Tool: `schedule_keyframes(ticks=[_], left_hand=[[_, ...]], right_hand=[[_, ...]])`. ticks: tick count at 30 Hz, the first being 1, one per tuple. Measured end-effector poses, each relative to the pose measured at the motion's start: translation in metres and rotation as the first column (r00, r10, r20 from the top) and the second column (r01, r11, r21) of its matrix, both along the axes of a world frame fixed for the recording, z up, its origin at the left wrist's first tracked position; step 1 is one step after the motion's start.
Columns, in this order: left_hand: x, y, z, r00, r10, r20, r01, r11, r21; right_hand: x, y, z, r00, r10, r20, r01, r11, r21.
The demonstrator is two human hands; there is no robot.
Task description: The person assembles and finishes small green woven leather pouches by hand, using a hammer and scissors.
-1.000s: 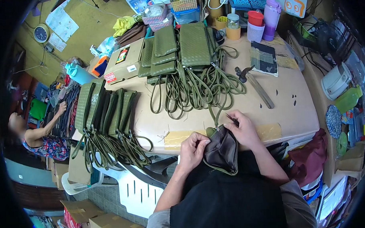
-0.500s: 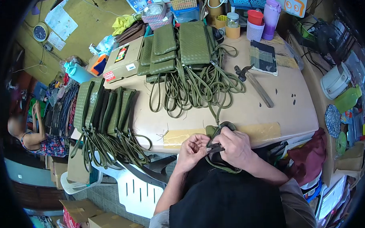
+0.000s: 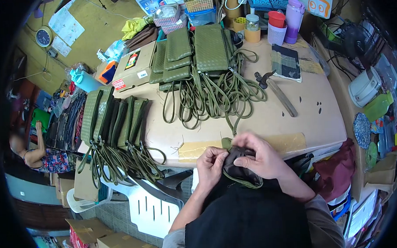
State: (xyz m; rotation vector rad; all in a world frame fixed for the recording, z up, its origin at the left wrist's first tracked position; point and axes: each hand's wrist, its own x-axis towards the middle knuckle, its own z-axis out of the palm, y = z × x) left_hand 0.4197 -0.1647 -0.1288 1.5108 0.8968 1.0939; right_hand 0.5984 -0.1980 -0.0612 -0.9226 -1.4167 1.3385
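At the table's near edge, a green pouch (image 3: 243,180) is held with its mouth open and its dark lining showing. My left hand (image 3: 212,166) pinches the left side of its rim between thumb and fingers. My right hand (image 3: 265,159) is on the other side, its thumb against the dark lining and its fingers curved over the top, partly blurred. A green cord (image 3: 234,126) runs from the pouch's top toward the pile behind. Flat woven-pattern green pouches (image 3: 211,49) lie stacked on the table, their wrist straps (image 3: 206,97) tangled in front.
More green pouches (image 3: 113,120) stand in a row at the left, straps hanging over the edge. A hammer (image 3: 281,97) and notebook (image 3: 286,63) lie at right. Behind are a carton (image 3: 135,65) and purple bottle (image 3: 294,20). A white chair (image 3: 151,208) is below; another person (image 3: 37,151) is far left.
The dark piece between my hands is out of sight, and the pouch's mouth now shows open with its lining. My right hand has shifted and its fingers have lifted. The person at left lowered an arm.
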Motion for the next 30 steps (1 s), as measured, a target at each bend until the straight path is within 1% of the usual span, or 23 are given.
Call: schedule_keyframes(ticks=[1,2,3,4,6,7,10,14,18,20,21,22,24,25,26,27,28,29,30], left_hand=[[0.000,-0.002,-0.005,0.986,0.035,0.163,-0.002,0.980,-0.199],[-0.001,-0.002,-0.008,0.986,0.036,0.162,-0.003,0.980,-0.199],[-0.001,-0.001,-0.011,0.984,0.044,0.175,-0.011,0.982,-0.187],[0.000,0.000,-0.012,0.981,0.051,0.189,-0.018,0.984,-0.175],[0.003,-0.002,-0.009,0.980,0.066,0.190,-0.031,0.982,-0.184],[0.004,-0.002,-0.007,0.978,0.080,0.191,-0.043,0.981,-0.190],[0.004,-0.004,-0.007,0.983,0.066,0.172,-0.035,0.983,-0.178],[0.001,-0.007,-0.013,0.982,0.051,0.184,-0.024,0.989,-0.146],[0.001,-0.009,-0.016,0.980,0.050,0.192,-0.023,0.990,-0.139],[0.002,-0.010,-0.012,0.979,0.053,0.194,-0.028,0.991,-0.131],[0.002,-0.011,-0.008,0.976,0.058,0.211,-0.029,0.990,-0.138],[0.002,-0.011,-0.006,0.972,0.064,0.228,-0.031,0.989,-0.144],[0.000,-0.009,-0.010,0.974,0.072,0.214,-0.045,0.991,-0.129],[-0.002,-0.008,-0.012,0.977,0.083,0.196,-0.061,0.991,-0.119],[-0.002,-0.008,-0.014,0.977,0.080,0.197,-0.057,0.991,-0.118],[-0.003,-0.007,-0.015,0.983,0.071,0.167,-0.053,0.993,-0.107],[-0.004,-0.004,-0.017,0.989,0.063,0.137,-0.050,0.994,-0.094],[-0.007,0.002,-0.024,0.989,0.061,0.138,-0.049,0.995,-0.091],[-0.012,0.011,-0.033,0.980,0.080,0.181,-0.046,0.982,-0.185]], right_hand=[[-0.004,-0.002,0.002,0.938,-0.256,0.232,0.233,0.965,0.121],[-0.006,-0.003,0.002,0.760,-0.502,0.412,0.413,0.863,0.290],[-0.003,-0.004,-0.005,0.689,-0.499,0.525,0.389,0.866,0.313],[-0.002,-0.007,-0.006,0.689,-0.500,0.526,0.389,0.866,0.314],[-0.003,-0.013,-0.009,0.652,-0.440,0.618,0.298,0.898,0.325],[-0.006,-0.013,-0.012,0.650,-0.464,0.602,0.295,0.884,0.363],[-0.014,-0.014,-0.011,0.625,-0.465,0.627,0.291,0.884,0.366],[-0.017,-0.010,-0.019,0.632,-0.529,0.566,0.343,0.846,0.409],[-0.016,-0.011,-0.024,0.619,-0.566,0.545,0.329,0.817,0.474],[-0.015,-0.010,-0.025,0.704,-0.544,0.457,0.373,0.830,0.415],[-0.014,-0.007,-0.030,0.725,-0.596,0.344,0.449,0.788,0.421],[-0.011,-0.006,-0.035,0.740,-0.603,0.298,0.551,0.797,0.247],[0.002,0.007,-0.049,0.632,-0.732,0.254,0.652,0.679,0.337],[0.013,0.010,-0.046,0.663,-0.664,0.346,0.599,0.748,0.286],[0.022,0.013,-0.052,0.660,-0.667,0.346,0.602,0.745,0.287],[0.030,0.018,-0.063,0.856,-0.461,0.233,0.472,0.881,0.008],[0.035,0.022,-0.070,0.968,-0.247,0.044,0.250,0.939,-0.237],[0.035,0.026,-0.071,0.986,-0.148,0.074,0.161,0.958,-0.236],[0.034,0.026,-0.069,0.986,-0.147,0.073,0.160,0.959,-0.233]])
